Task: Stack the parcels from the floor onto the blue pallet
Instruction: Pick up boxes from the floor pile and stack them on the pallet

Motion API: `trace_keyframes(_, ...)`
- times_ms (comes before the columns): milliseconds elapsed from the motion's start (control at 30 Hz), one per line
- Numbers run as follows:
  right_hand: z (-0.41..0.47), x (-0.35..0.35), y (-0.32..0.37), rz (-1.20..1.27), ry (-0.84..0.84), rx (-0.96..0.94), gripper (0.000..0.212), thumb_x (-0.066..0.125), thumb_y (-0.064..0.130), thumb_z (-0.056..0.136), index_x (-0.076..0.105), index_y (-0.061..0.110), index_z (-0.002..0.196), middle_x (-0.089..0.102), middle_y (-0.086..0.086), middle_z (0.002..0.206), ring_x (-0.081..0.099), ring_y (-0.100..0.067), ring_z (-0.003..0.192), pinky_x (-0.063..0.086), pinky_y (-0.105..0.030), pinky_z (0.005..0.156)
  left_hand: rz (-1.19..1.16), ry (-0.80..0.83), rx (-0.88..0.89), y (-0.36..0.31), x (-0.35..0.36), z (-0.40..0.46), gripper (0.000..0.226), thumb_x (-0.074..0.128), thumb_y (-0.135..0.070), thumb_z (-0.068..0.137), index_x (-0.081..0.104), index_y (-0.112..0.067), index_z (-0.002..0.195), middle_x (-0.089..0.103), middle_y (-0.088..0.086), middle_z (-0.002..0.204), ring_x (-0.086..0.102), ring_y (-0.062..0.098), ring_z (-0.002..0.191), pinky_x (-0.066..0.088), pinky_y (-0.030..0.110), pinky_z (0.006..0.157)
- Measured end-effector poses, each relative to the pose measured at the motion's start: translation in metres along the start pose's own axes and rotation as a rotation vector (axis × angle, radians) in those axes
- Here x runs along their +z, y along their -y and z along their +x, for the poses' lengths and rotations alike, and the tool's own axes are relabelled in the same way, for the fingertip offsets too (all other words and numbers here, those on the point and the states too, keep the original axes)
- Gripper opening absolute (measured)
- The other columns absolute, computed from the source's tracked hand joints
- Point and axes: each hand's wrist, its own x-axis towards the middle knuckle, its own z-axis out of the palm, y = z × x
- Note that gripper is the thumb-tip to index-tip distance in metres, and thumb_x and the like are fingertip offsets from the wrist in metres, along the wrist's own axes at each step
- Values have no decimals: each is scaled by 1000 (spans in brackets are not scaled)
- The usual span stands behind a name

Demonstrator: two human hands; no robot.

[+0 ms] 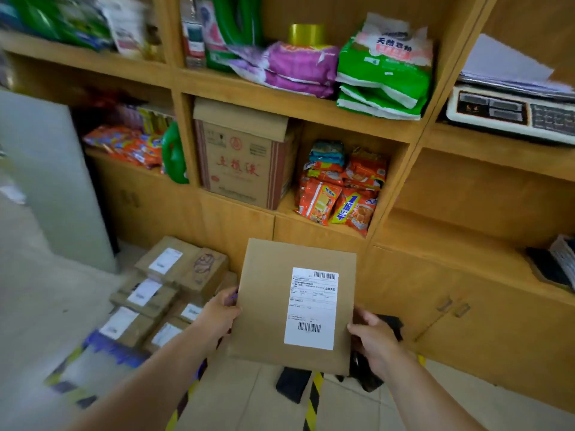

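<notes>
Two hands on one parcel [295, 303]: your left hand [217, 315] grips its left edge, thumb on the face, and your right hand [373, 340] grips the lower right edge. Parcel is flat plain brown cardboard, rectangular, held up in the air in front of the wooden shelf [280, 101], tilted slightly. White shipping label [312, 307] on its face: one barcode at top right, a second near the bottom, small print in between too fine to read.

Left of the parcel and lower, a stack [161, 293] of brown cardboard boxes sits on the blue pallet [115, 349]; only the pallet's blue edge shows beneath them. Most carry white labels, blurred. One upper box has a round purple stamp, unreadable.

Below the parcel, yellow-black hazard tape [312, 399] runs across the pale tiled floor, with dark black items beside it that you can't identify.

Above the parcel, in the shelf bay, a brown carton [242, 163] with red Chinese characters and red side stripes, top flap raised. Right of the carton, glossy orange snack packs [342, 188]; one reads "1倍半". One level up, green soft plastic bags [385, 76] with blue print "天然皂粉", purple bags [295, 70] beside them, and a roll of yellowish tape [306, 34] behind. Far right of the shelf, a white electronic scale [510, 112] with keypad, papers on top. Left of the stack, a pale grey panel [53, 181].
</notes>
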Motion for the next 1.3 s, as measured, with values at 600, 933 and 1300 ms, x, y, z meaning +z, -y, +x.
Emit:
trace_keyframes(600,-55,421,-19,-251,322,-40,41,46,-10,90,53,20,116,63,5,91,60,-16,85,51,-35,79,-102,-403,-47,68,-405,-43,38,47,3,92,55,-17,123,55,2,109,54,23,97,49,37,82)
trace_keyframes(933,-55,557,-40,-329,374,2,61,49,-10,87,39,12,143,60,-3,108,56,-22,106,46,-29,78,-162,-397,-115,88,-539,-10,39,43,2,90,58,-22,116,63,5,114,60,23,98,50,38,76)
trace_keyframes(1300,56,674,-51,-341,413,211,57,50,-5,88,40,15,140,58,-10,124,59,-20,97,47,-24,63,36,-282,-237,65,-628,128,42,49,-7,86,59,-28,122,64,-1,119,59,24,107,46,46,99)
